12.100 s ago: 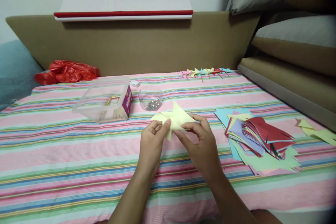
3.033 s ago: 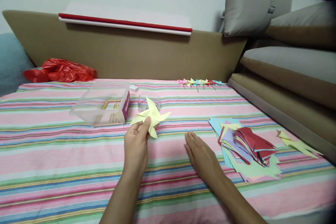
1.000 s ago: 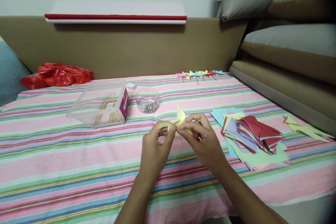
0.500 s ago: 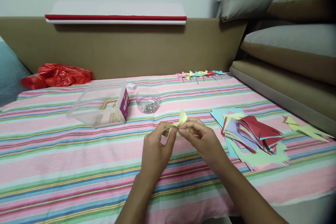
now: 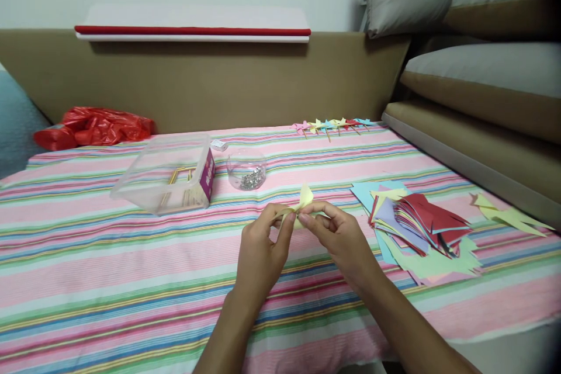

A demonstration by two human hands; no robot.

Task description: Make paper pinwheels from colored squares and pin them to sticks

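Note:
A folded piece of pale yellow paper (image 5: 305,196) is held between both hands above the striped cloth (image 5: 144,280). My left hand (image 5: 262,245) pinches its left part with thumb and fingers. From the other side my right hand (image 5: 344,236) grips it, the thumb tip close to the left thumb at the middle. One pointed flap stands up over the fingers; the rest of the paper is partly hidden. Beyond the hands is a round clear tub (image 5: 246,172) of small metal pieces. To the right lies a pile of cut coloured paper (image 5: 405,216).
A clear plastic box (image 5: 162,201) with sticks stands at the left, a red plastic bag (image 5: 109,127) behind it. Small paper pinwheels on sticks (image 5: 326,125) lie at the back. Yellow paper scraps (image 5: 504,214) and stacked cushions (image 5: 482,111) are at the right.
The right hand's index finger has shifted slightly and sits more curved over the paper. Both hands keep their hold on it.

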